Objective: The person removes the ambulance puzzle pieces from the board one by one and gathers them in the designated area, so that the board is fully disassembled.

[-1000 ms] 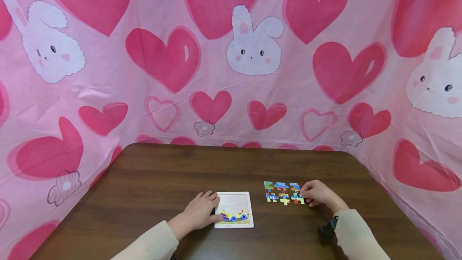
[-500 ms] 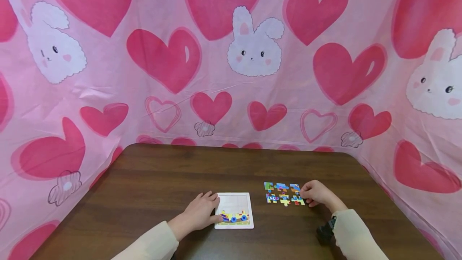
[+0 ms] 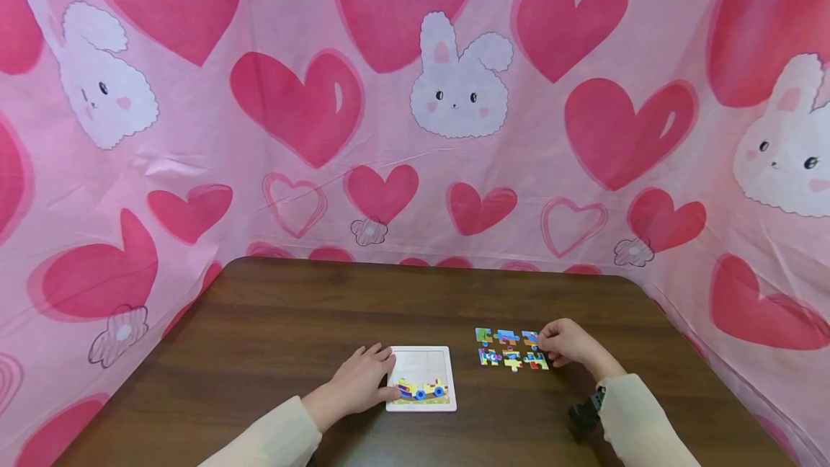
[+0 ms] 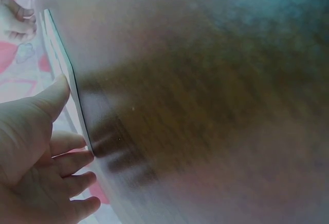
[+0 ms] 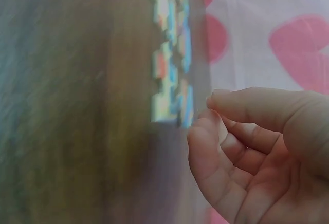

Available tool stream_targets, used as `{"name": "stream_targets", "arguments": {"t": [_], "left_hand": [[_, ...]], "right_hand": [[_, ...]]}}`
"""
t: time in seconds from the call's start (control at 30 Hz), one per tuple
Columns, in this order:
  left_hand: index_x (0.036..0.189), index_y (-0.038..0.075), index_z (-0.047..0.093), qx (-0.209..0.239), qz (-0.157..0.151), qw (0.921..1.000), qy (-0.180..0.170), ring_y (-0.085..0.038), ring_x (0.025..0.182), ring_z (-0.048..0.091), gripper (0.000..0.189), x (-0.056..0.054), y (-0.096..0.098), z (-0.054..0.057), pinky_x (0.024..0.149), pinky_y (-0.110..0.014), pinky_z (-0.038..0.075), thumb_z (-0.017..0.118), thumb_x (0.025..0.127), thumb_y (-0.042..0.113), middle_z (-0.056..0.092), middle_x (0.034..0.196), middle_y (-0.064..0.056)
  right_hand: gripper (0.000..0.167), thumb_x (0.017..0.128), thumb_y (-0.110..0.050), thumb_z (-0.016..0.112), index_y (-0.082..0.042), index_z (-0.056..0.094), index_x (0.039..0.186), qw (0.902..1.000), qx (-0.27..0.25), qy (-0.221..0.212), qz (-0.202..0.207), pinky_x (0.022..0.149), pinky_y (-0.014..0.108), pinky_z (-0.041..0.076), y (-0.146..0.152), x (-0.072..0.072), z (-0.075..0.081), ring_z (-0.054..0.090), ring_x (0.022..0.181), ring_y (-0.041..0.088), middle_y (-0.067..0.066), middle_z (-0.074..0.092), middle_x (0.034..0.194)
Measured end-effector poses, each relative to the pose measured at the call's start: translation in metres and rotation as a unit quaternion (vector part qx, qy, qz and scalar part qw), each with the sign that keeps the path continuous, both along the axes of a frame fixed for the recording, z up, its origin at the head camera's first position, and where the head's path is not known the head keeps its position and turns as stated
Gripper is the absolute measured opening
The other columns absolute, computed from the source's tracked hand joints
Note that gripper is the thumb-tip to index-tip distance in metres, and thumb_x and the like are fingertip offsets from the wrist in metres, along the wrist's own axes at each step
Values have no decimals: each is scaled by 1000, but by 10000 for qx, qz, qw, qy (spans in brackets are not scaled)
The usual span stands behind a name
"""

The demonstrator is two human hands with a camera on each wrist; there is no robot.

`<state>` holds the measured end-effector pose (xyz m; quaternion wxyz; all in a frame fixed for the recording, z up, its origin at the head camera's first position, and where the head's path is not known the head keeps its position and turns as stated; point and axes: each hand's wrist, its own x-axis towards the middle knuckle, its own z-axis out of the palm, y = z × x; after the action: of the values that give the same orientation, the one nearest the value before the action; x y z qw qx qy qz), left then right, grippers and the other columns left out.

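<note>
In the head view, a white square puzzle tray (image 3: 418,365) lies flat on the table, its lower part filled with a yellow and blue vehicle picture (image 3: 421,389). My left hand (image 3: 361,378) rests at the tray's left edge, fingers extended and thumb touching its lower left corner. To the right, several loose jigsaw pieces (image 3: 512,357) lie in two rows. My right hand (image 3: 572,341) is beside them, its fingertips at the upper right piece (image 3: 529,338). In the right wrist view, thumb and fingers are loosely bent with a small gap; nothing shows between them.
The brown wooden table (image 3: 363,301) has rounded far corners. A pink curtain (image 3: 389,143) with hearts and rabbits surrounds it on the back and both sides. A dark device (image 3: 586,413) sits at my right wrist.
My right hand has shifted slightly away from me, along the right side of the loose pieces. The left hand and the tray stay put.
</note>
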<state>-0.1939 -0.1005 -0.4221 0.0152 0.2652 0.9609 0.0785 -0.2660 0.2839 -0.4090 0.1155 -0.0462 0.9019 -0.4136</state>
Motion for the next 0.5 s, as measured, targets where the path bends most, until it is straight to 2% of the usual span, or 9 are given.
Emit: {"name": "stream_targets", "arguments": {"t": [0.2, 0.5], "left_hand": [[121, 0, 59, -5, -13, 10000, 4, -35, 121, 44, 60, 1, -1, 0, 97, -50, 33, 65, 81, 45, 54, 127, -14], [122, 1, 59, 13, -27, 10000, 6, -35, 121, 44, 61, -1, -1, -3, 97, -50, 34, 65, 81, 46, 53, 128, -14]], "right_hand": [[10, 86, -2, 59, 7, 60, 90, 9990, -189, 296, 293, 54, 35, 52, -18, 1, 14, 53, 61, 19, 9, 56, 73], [17, 88, -5, 59, 9, 57, 96, 9890, -851, 508, 1101, 57, 41, 53, -56, 8, 32, 53, 63, 21, 12, 55, 77]]}}
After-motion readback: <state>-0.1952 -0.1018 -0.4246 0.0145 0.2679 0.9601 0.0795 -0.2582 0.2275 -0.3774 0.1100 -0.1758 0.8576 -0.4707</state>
